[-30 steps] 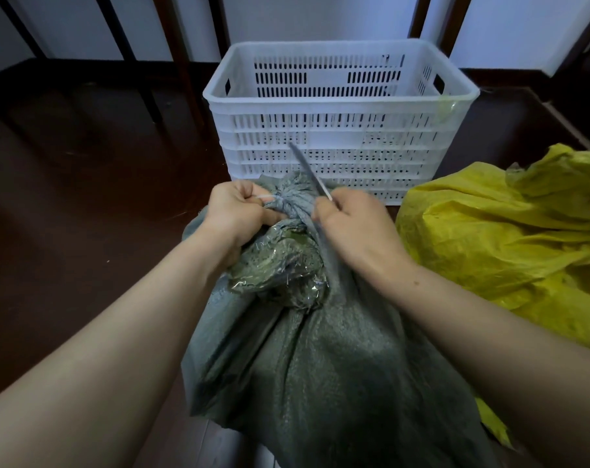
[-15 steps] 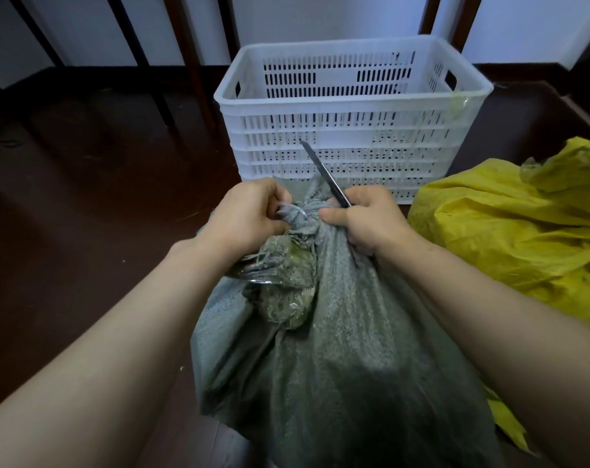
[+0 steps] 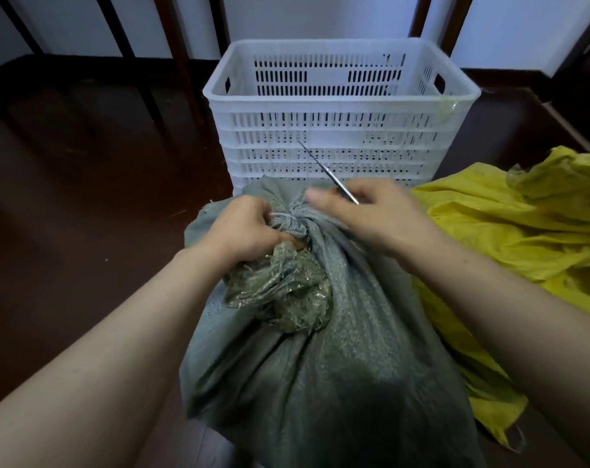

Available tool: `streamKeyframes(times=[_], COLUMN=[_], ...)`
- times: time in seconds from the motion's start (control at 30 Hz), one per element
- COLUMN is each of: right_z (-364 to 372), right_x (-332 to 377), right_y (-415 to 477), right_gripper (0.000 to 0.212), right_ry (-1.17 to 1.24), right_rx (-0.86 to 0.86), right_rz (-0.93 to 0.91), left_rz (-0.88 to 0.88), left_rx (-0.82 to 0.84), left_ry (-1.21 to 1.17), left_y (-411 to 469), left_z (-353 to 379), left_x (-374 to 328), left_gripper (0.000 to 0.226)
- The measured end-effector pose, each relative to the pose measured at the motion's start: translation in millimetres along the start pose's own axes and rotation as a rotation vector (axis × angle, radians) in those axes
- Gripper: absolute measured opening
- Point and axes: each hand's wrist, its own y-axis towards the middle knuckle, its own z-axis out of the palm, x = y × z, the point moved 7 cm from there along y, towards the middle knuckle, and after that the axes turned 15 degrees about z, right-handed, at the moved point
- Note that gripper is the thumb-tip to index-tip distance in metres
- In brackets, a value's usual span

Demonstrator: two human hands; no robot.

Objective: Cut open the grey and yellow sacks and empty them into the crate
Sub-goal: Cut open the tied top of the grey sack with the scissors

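Observation:
A grey woven sack (image 3: 320, 359) stands in front of me, its neck tied with pale string (image 3: 285, 217). A clear inner plastic bag (image 3: 280, 292) bulges out just below the knot. My left hand (image 3: 243, 231) grips the bunched neck at the knot. My right hand (image 3: 371, 217) holds thin metal scissors (image 3: 324, 168), blades pointing up and left toward the crate, with its thumb stretched toward the knot. A white slotted plastic crate (image 3: 341, 126) stands just beyond the sack. A crumpled yellow sack (image 3: 523, 231) lies to the right.
The floor (image 3: 84, 197) is dark brown wood. Dark wooden posts (image 3: 182, 55) rise against a pale wall behind the crate. A dark raised edge (image 3: 567, 123) runs along the far right.
My right hand has shifted up and right off the sack's neck, thumb now extended, with the scissors still pointing up-left. The left hand keeps its grip at the knot.

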Motion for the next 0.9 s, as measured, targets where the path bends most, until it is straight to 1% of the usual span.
streamKeyframes(times=[0.03, 0.1, 0.23, 0.33, 0.4, 0.53, 0.9], right_z=[-4.2, -2.3, 14.2, 21.4, 21.6, 18.8, 21.0], right_x=[4.1, 3.4, -8.0, -13.1, -14.8, -13.5, -11.6], right_y=[-3.9, -8.4, -29.0, -38.1, -39.7, -40.9, -41.8], right_gripper=[0.061, 0.051, 0.03, 0.027, 0.027, 0.027, 0.029], right_ry=[-0.008, 0.015, 0.111, 0.153, 0.11, 0.048, 0.106], right_rx=[-0.003, 0.089, 0.332, 0.428, 0.425, 0.387, 0.415], right_rz=[-0.013, 0.028, 0.178, 0.241, 0.254, 0.242, 0.272], left_rz=[-0.025, -0.049, -0.062, -0.05, -0.035, -0.016, 0.003], left_rx=[-0.017, -0.043, -0.098, -0.119, -0.124, -0.128, -0.165], left_ry=[-0.073, -0.142, -0.194, -0.2, -0.19, -0.138, -0.054], left_y=[0.2, 2.0, 8.1, 9.4, 9.9, 9.7, 7.9], left_z=[0.5, 1.4, 1.5, 1.5, 1.8, 0.6, -4.7], left_x=[1.8, 3.1, 7.0, 9.1, 8.8, 8.5, 9.4], left_gripper=[0.048, 0.048, 0.039, 0.038, 0.037, 0.041, 0.035])
